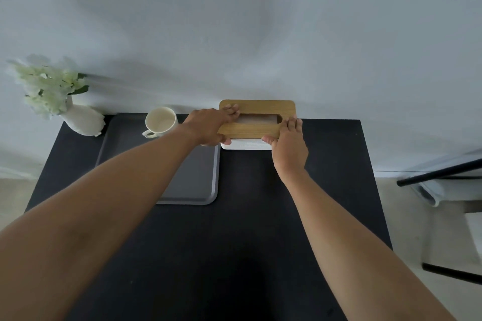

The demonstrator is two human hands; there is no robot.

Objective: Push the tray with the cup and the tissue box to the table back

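Observation:
A white tissue box with a wooden lid [263, 108] stands at the back of the black table, against the wall and just right of the grey tray [193, 180]. My left hand [208, 126] grips the box's left end, fingers over the lid and thumb on the front. My right hand [288, 144] grips its right end the same way. A cream cup [160, 120] stands upright in the tray's far part, handle toward me. My left forearm crosses over the tray and hides much of it.
A white vase of pale flowers [78, 117] stands at the back left corner, touching the tray's far left corner. The black table [260, 229] ends at the grey wall behind. A black-framed chair [443, 177] is off the table's right side.

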